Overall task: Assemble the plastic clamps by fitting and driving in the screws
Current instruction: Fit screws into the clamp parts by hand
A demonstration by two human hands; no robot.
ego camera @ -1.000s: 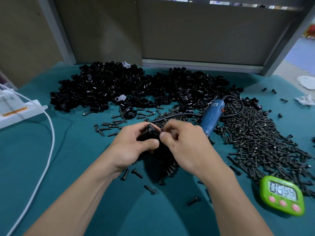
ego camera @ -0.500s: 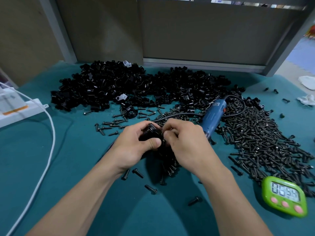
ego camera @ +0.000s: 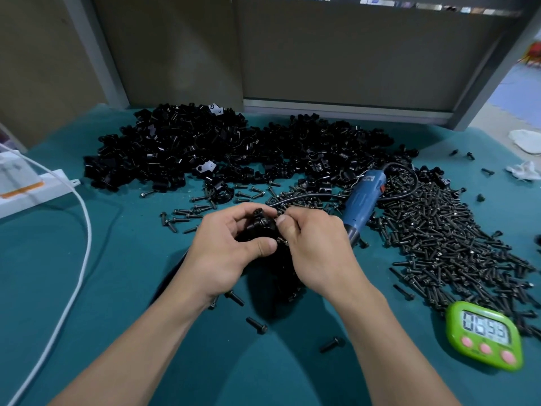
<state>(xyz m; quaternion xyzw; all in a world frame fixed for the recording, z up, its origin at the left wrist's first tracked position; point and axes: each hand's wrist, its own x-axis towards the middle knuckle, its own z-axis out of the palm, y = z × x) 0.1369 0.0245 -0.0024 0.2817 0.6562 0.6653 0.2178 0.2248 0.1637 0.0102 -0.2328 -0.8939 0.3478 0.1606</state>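
Observation:
My left hand (ego camera: 225,253) grips a black plastic clamp (ego camera: 260,227) over the middle of the teal table, thumb under it and fingers over its top. My right hand (ego camera: 319,253) meets it from the right, thumb and forefinger pinching at the clamp's right side; what they pinch is hidden by the fingers. A big heap of black clamp parts (ego camera: 234,148) lies at the back. A wide spread of black screws (ego camera: 445,238) covers the right side. A blue electric screwdriver (ego camera: 361,197) lies just right of my hands, its black cord looping behind it.
A green digital timer (ego camera: 486,335) sits at the front right. A white power strip (ego camera: 29,189) and its white cable (ego camera: 79,259) run down the left. Loose screws (ego camera: 257,325) lie on the teal mat (ego camera: 117,288) below my hands. A white rag (ego camera: 524,139) lies far right.
Both hands stay together on the clamp in the same spot; the fingers have shifted only slightly. The view has tilted a little.

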